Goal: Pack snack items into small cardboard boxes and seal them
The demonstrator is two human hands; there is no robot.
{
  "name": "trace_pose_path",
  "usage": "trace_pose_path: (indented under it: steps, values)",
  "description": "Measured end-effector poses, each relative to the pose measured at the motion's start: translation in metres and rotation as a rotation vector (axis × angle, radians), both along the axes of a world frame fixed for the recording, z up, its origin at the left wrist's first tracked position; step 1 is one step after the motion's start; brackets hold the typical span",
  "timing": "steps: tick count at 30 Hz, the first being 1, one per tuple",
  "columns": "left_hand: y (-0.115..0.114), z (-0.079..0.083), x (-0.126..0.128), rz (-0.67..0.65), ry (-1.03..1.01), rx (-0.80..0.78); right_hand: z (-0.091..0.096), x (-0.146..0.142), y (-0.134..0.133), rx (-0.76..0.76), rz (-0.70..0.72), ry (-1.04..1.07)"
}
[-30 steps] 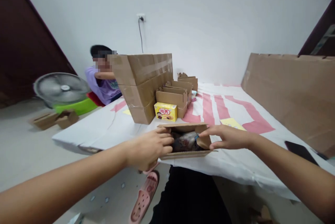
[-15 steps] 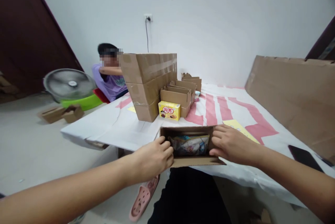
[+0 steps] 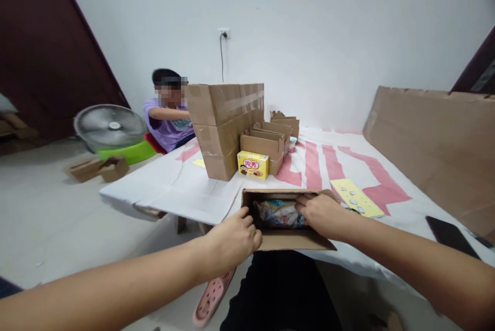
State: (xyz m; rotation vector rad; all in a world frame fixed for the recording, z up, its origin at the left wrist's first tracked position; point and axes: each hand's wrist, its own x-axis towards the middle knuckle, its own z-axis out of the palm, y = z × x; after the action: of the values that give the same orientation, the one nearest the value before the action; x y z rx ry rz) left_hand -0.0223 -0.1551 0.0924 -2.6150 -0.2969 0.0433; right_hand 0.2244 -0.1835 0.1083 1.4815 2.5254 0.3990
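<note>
Box of brown cardboard stands open at the near edge of the table, right in front of the person; a second ago its top was half covered and the right hand lay outside on the right end flap; half a second ago that hand clasped the right end wall; now it has come over the rim and rests inside, fingers bent down on the packets; whether it grips one or only presses I cannot tell. The left hand has stayed at the left end, fingers curled shut round that wall, steadying the box; so the work seems to have passed from opening the flaps to handling what lies inside.

Counts: one open box in hand; packets in it, at least two, the rest hidden by the hand; one yellow carton behind it; one tall taped crate; a row of folded empty boxes, at least four, the farthest hard to separate; one yellow sheet; one dark phone; one large cardboard panel along the right; two small boxes on the floor; one fan; one pink slipper; one other person seated beyond the table.
</note>
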Motion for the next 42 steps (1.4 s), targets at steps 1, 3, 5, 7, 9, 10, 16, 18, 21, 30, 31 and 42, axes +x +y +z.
trace_pose_path:
  steps: [1,3,5,7,9,10,16,18,21,30,31,42]
  values:
    - [0.001,0.0,0.0,-0.002,-0.005,0.004,-0.005,-0.001,0.005,0.011,-0.009,-0.009]
    - [0.002,0.0,0.0,-0.009,-0.019,0.009,-0.015,-0.003,0.015,0.024,-0.071,-0.017]
    - [0.002,0.002,0.0,-0.023,-0.036,0.004,-0.022,-0.004,0.024,0.006,-0.122,-0.029]
    - [0.003,0.005,0.0,-0.03,-0.043,-0.002,-0.025,-0.004,0.03,-0.018,-0.13,-0.044]
    - [0.004,0.008,0.001,-0.023,-0.034,0.002,-0.024,-0.001,0.033,-0.032,-0.098,-0.043]
    - [0.004,0.008,0.001,-0.018,-0.022,0.004,-0.023,0.001,0.034,-0.027,-0.073,-0.032]
    - [0.015,0.009,0.006,-0.016,-0.006,0.013,-0.011,0.021,0.027,0.164,0.073,0.08]
    - [0.022,0.017,0.009,-0.023,-0.03,0.019,-0.005,0.028,0.025,0.253,0.091,0.128]
    - [0.036,0.031,0.014,-0.031,-0.08,-0.017,0.003,0.035,0.024,0.407,0.05,0.227]
    - [0.103,0.027,0.002,0.175,-0.026,-0.106,0.025,0.066,0.048,0.621,0.034,0.749]
    - [0.109,0.027,0.001,0.198,-0.031,-0.127,0.028,0.07,0.054,0.651,0.032,0.783]
    - [0.145,0.083,0.063,0.442,-0.786,-0.581,0.063,0.082,0.116,0.699,-0.099,0.814]
